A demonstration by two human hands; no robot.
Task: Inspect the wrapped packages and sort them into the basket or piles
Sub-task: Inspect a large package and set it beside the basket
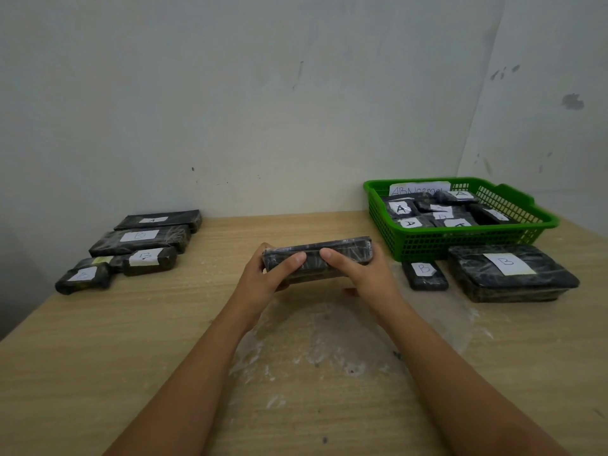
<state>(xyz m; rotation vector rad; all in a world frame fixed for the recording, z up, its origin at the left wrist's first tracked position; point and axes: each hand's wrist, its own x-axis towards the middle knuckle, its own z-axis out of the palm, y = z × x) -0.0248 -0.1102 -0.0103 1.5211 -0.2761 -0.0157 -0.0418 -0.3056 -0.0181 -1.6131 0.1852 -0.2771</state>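
A long black wrapped package [342,250] is held above the middle of the wooden table, tilted on its long edge, no label showing. My left hand [263,278] grips its left end and my right hand [365,274] grips its right part, both thumbs pressed on the near face. A green basket [427,245] at the back right holds several black packages labelled A and a paper sign. In front of the basket lie a small B package [424,274] and a large B package [508,271].
At the back left lie several black labelled packages: a long one marked A [158,220], a long B [139,240], a short B [148,260] and a small one [82,278]. Crumpled clear film [329,340] covers the table between my forearms. A wall stands just behind.
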